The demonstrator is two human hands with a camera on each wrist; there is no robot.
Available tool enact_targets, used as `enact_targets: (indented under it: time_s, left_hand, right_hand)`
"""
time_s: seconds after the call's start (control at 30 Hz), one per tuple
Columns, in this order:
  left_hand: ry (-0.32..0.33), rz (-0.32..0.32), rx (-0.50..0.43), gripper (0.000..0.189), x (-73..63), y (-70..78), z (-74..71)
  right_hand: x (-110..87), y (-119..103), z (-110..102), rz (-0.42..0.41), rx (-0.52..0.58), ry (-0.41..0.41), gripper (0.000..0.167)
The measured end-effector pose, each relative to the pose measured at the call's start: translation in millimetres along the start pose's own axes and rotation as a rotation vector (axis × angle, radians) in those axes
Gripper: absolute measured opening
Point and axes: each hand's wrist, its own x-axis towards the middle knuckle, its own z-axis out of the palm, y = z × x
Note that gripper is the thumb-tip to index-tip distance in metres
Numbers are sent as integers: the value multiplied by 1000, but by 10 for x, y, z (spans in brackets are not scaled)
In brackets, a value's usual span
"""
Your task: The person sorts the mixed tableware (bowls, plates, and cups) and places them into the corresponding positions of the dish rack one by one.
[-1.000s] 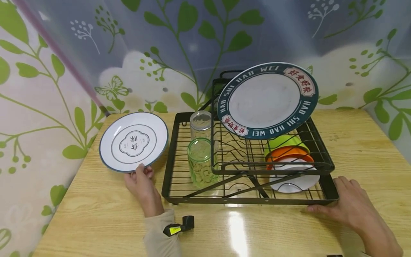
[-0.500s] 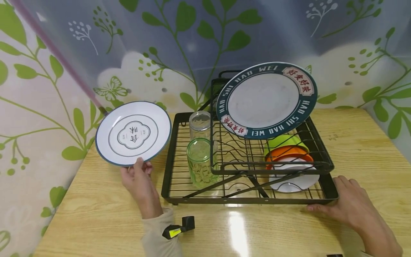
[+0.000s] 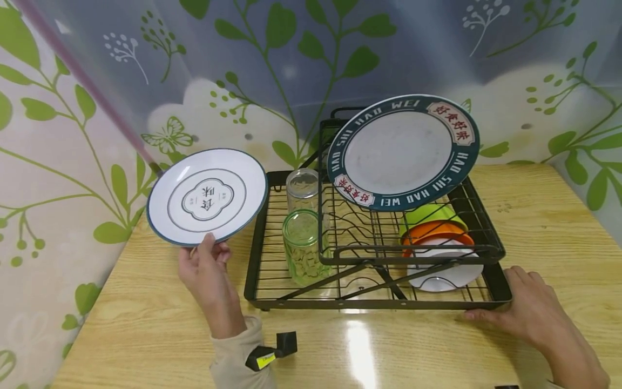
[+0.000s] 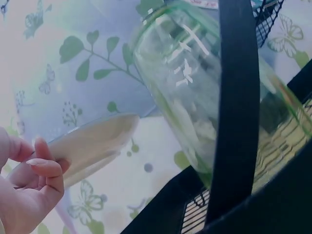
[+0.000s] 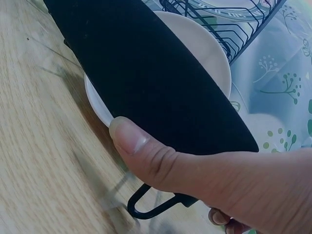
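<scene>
My left hand (image 3: 210, 289) pinches the near rim of a white plate (image 3: 196, 165) with a blue edge and printed characters, thumb on top and fingers beneath. The plate is held up, tilted, left of a black two-tier dish rack (image 3: 371, 305). In the left wrist view the plate's underside (image 4: 100, 144) shows beyond the fingers. My right hand (image 3: 536, 316) grips the rack's front right corner. Its thumb (image 5: 131, 136) presses the black side panel (image 5: 161, 83); most of the other fingers are hidden behind it.
A large green-rimmed plate (image 3: 398, 154) leans on the upper tier. Below stand a green glass (image 3: 302, 248) and a clear glass (image 3: 302, 186) at left. A lime bowl (image 3: 432, 216), an orange bowl (image 3: 437, 231) and a white dish (image 3: 442, 282) sit at right. A patterned wall backs the table (image 3: 146, 324).
The blue-edged plate has risen and moved nearer the camera, with its far side swinging slightly right. My left hand went up and a little left. The right hand and rack hold still.
</scene>
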Motion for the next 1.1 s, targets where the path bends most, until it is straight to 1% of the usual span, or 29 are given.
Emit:
enact_targets:
  time_s: [0.1,0.23,0.37,0.5,0.77,1.0,1.1]
  left_hand:
    - [-20,2,-16,25,-36,23,32]
    - [-56,27,-65,26,-74,39,68]
    - [-92,40,-80,28,-106,62,96]
    - [-106,47,-67,30,-134,98,113]
    - [-147,102,-152,29,-189,152,147]
    - [-161,109,-198,28,-268,180,233]
    - [-177,114,-207,29,-297,188,266]
  right_hand:
    - [-2,4,2,1,4,2,110]
    - [-4,2,3,0,7,2,111]
    - [1,-4,-5,-2,8,-3,112]
    - [6,-16,-14,5,12,-13,111]
    - [2,-17,-21,21,15,-18,110]
    - [-4,-13,-14,22,16,-19,110]
    - [-5,-14,-11,22,17,-16,111]
